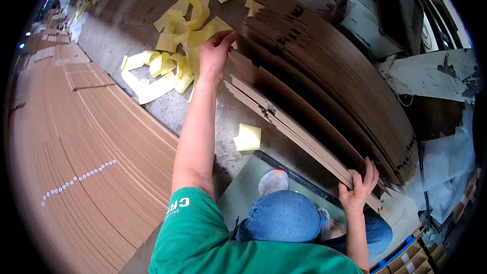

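Observation:
Brown cardboard sheets (299,109) stand on edge in front of me, leaning apart with dark gaps between them. My left hand (214,57) is closed at their far left end, thumb and fingers pinching the upper corner. At the near right end, my right hand (359,189) grips the sheets' edges, its fingers curled over and partly spread. How many sheets each hand holds I cannot tell. Behind them is a thick, tightly packed row of cardboard sheets (335,56), also upright. A few layered sheets (294,129) lie along the near side, below the held ones.
At left, a long row of cardboard (101,142) carries a line of small white rings (78,178). Yellow paper strips (177,35) litter the concrete floor, and a yellow piece (248,137) lies nearer. A greenish panel (243,187) is under my foot. Clear plastic wrap (446,157) hangs at right.

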The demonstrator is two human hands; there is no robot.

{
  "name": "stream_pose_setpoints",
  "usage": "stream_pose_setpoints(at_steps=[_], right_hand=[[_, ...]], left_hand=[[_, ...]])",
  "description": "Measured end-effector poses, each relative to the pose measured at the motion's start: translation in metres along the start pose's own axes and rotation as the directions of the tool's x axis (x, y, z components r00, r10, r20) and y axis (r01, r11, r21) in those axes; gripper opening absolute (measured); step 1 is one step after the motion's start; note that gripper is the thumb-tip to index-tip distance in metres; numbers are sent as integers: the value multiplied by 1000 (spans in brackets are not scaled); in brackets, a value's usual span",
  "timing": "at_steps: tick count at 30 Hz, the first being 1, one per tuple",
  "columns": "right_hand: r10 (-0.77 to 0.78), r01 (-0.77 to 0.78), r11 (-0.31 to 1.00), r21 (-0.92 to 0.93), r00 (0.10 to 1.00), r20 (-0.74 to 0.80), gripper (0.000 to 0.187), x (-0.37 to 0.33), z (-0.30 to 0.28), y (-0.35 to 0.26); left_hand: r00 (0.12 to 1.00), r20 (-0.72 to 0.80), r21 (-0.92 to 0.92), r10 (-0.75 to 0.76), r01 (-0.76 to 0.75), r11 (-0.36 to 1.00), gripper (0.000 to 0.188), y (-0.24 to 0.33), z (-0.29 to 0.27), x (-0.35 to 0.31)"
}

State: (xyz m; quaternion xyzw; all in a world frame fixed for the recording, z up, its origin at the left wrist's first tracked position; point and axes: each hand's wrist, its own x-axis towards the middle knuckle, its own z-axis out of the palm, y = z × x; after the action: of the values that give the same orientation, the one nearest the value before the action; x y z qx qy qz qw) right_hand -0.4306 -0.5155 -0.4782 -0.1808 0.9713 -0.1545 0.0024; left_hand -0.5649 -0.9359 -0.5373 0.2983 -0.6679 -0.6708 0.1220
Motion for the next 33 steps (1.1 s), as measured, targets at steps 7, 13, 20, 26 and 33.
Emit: stream_pose_setpoints(at_steps=[7,13,20,26,33], right_hand=[[7,-7,1000,14,1000,-6,35,-2,1,-2],[4,-4,1000,-24,1000,3,31,-2,3,-1],[-66,66,998,12,996,64,31,7,-5,4],[-95,96,995,-4,987,130,32,42,-5,-5],[-61,70,994,-81,992,107,35,48,3,-7]], left_hand=[[999,47,-60,7,-4,998,23,-7,-11,-1],[995,61,60,74,-77,995,31,-5,-10,-2],[998,48,349,48,-62,935,47,16,7,-12],[999,21,418,50,-54,907,52,12,5,-12],[998,36,440,43,-55,896,57,15,9,-11]])
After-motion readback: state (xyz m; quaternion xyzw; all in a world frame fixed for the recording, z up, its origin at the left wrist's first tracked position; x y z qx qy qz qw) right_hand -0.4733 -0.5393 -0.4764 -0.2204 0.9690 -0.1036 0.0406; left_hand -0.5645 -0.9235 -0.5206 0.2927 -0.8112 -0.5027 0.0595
